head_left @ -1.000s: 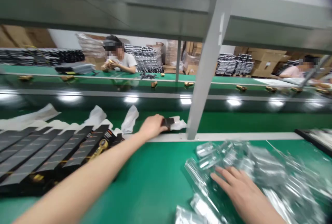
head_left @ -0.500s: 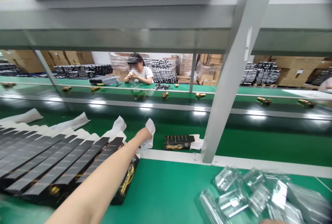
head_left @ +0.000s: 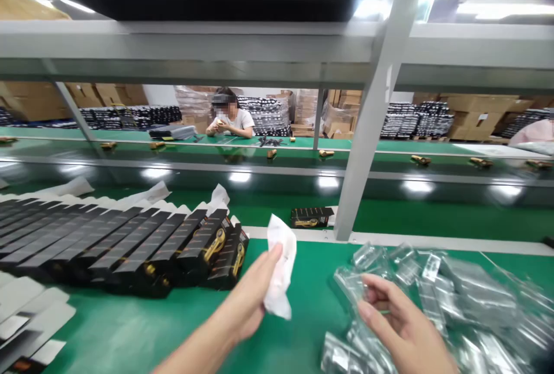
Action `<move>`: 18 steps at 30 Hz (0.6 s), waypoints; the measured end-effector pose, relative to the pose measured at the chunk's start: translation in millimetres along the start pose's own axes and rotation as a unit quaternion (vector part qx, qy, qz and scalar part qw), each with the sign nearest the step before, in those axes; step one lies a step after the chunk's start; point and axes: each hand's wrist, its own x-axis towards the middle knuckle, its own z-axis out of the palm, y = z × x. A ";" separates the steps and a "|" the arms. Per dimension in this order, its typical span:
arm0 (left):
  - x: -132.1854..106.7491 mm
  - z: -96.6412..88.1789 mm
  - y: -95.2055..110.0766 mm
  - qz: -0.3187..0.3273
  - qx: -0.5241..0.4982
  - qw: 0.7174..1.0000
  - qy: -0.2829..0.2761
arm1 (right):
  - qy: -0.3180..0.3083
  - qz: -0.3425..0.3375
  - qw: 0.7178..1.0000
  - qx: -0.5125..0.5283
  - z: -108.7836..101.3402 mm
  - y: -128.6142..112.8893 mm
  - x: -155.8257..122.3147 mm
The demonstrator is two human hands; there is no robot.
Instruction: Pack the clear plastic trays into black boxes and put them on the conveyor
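My left hand [head_left: 259, 290] is closed around a white wrapped packet [head_left: 282, 281], held upright above the green bench; what is inside the wrapping is hidden. Over the pile at the right, my right hand [head_left: 400, 319] pinches a clear plastic blister tray [head_left: 350, 283] between thumb and fingers. Several more clear trays [head_left: 471, 290] lie loosely heaped around and beyond that hand. To the left of my left hand stands a slanted row of black boxes [head_left: 167, 235] with white flaps raised and a gold tool printed on the sides.
A single black box [head_left: 310, 218] lies beyond the bench's raised edge, beside a grey post [head_left: 361, 166]. Gold-coloured parts [head_left: 326, 153] sit spaced along the far line. Across it sits a person [head_left: 236, 120]. Open box flaps [head_left: 30, 316] fill the lower left corner. A shelf crosses overhead.
My left hand has drawn back from beyond the bench edge with the white packet, now over the bench. My right hand has risen into view and grips a clear tray.
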 end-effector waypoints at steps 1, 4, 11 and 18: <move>-10.9 4.6 -13.2 -0.017 -0.053 0.998 -0.012 | -0.015 0.013 1.000 0.008 8.5 -4.4 -0.9; -28.9 18.2 -43.9 -0.026 -0.191 0.979 -0.071 | -0.058 0.023 0.998 -0.003 30.0 -10.9 -4.3; -36.2 45.7 -69.0 0.061 -0.125 0.989 -0.059 | -0.031 -0.058 0.995 -0.072 57.9 -21.6 -25.0; -51.1 35.7 -62.8 0.052 -0.225 0.955 -0.188 | 0.013 -0.140 0.983 -0.115 64.2 -5.6 -36.3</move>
